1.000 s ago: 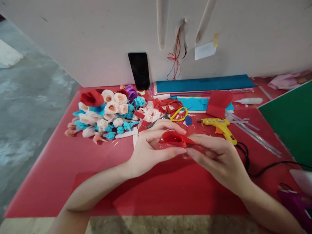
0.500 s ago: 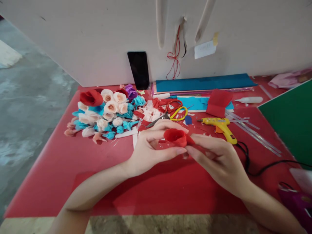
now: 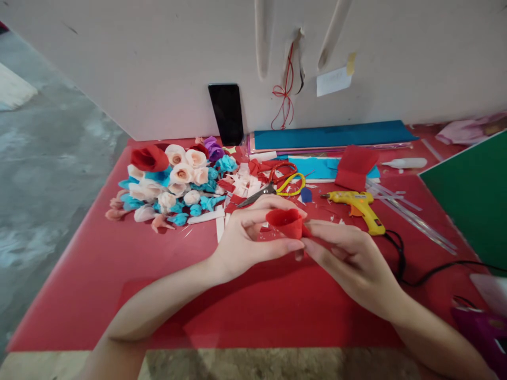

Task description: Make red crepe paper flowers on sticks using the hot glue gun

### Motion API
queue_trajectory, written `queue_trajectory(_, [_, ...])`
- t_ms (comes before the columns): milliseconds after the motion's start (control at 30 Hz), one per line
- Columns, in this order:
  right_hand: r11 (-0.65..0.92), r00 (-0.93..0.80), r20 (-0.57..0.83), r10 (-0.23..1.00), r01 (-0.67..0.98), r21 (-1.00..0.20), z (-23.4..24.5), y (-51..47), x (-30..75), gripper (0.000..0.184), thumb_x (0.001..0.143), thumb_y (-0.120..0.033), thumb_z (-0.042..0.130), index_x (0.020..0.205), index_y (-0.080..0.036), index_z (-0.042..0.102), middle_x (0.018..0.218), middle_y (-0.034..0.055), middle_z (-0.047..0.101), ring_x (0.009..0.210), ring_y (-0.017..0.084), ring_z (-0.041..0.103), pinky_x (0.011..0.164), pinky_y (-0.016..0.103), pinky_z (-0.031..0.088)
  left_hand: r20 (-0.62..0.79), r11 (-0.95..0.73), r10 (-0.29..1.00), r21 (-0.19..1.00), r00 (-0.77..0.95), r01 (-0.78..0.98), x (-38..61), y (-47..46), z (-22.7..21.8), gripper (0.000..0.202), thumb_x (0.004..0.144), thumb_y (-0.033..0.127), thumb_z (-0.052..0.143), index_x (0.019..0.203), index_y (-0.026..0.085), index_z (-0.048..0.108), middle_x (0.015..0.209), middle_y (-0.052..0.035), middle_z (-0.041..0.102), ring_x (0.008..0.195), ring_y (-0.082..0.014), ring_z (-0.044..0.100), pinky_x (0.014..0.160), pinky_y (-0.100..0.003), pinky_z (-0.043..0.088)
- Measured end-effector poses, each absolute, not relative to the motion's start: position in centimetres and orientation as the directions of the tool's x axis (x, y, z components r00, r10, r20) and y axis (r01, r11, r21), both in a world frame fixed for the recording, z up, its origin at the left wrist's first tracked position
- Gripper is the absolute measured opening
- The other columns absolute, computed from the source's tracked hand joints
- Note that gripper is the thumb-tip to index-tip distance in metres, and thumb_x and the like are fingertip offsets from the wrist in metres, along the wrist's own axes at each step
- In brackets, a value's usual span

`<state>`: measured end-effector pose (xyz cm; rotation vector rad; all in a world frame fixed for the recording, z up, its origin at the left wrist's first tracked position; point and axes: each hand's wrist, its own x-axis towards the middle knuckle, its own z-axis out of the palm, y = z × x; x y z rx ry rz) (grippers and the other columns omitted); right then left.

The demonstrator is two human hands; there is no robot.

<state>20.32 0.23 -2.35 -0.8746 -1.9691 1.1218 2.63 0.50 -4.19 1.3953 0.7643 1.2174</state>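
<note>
A small red paper rose [image 3: 285, 221] is held above the red table [image 3: 119, 285] between both hands. My left hand [image 3: 249, 237] curls round its left side, thumb under and fingers over it. My right hand [image 3: 352, 258] pinches the rose's base from the right, fingers closed. The rose's rolled opening faces up and towards the camera. A pile of finished paper roses [image 3: 174, 179] in white, peach, blue, red and purple lies to the left behind my left hand.
A yellow glue gun [image 3: 356, 203] with a black cord lies right of the hands, beside clear glue sticks [image 3: 412, 216]. Scissors [image 3: 273, 187], paper scraps, blue paper sheets [image 3: 332, 134], a red paper piece [image 3: 354, 166], a phone [image 3: 226, 113] against the wall, a green board [image 3: 471, 195].
The flat red roll has been turned upright and rounded into a cup shape between the fingers. Both hands stayed almost in place.
</note>
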Motion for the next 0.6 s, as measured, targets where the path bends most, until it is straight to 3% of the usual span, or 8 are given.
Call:
queue_trajectory(233, [0.437,-0.524,0.281,0.804,0.201,-0.877,-2.49,0.13,20.40,0.017,0.088,-0.010,0.047,0.076,-0.021,0.052,0.068,-0.0028,0.055,0.058,0.007,0.051,0.056,0.016,0.047,0.273,-0.230,0.920,0.957,0.282,-0.177,2.55,0.56,-4.44,0.009,0.072,0.021,0.074,0.079,0.020,0.070,0.097,-0.0048,0.064,0.094,-0.0172,0.059,0.090,-0.032,0.050])
queue_trajectory(433, [0.445,-0.508,0.286,0.812,0.223,-0.867,-2.40,0.08,20.39,0.019,0.083,-0.008,0.055,0.095,-0.021,0.059,0.083,-0.0006,0.065,0.073,0.010,0.062,0.063,0.017,0.052,0.292,-0.259,0.914,0.954,0.282,-0.148,2.59,0.64,-4.48,0.012,0.072,0.023,0.074,0.081,0.021,0.068,0.093,-0.0035,0.064,0.093,-0.0176,0.059,0.089,-0.034,0.049])
queue_trajectory(600, [0.489,-0.463,0.339,0.819,0.254,-0.834,-2.56,0.34,20.23,0.018,0.080,-0.006,0.056,0.092,-0.018,0.062,0.087,0.0019,0.069,0.079,0.012,0.066,0.066,0.015,0.053,0.340,-0.318,0.900,0.940,0.273,-0.124,2.64,0.67,-4.33,0.012,0.072,0.021,0.074,0.081,0.020,0.065,0.092,-0.0025,0.064,0.092,-0.0152,0.059,0.088,-0.031,0.048])
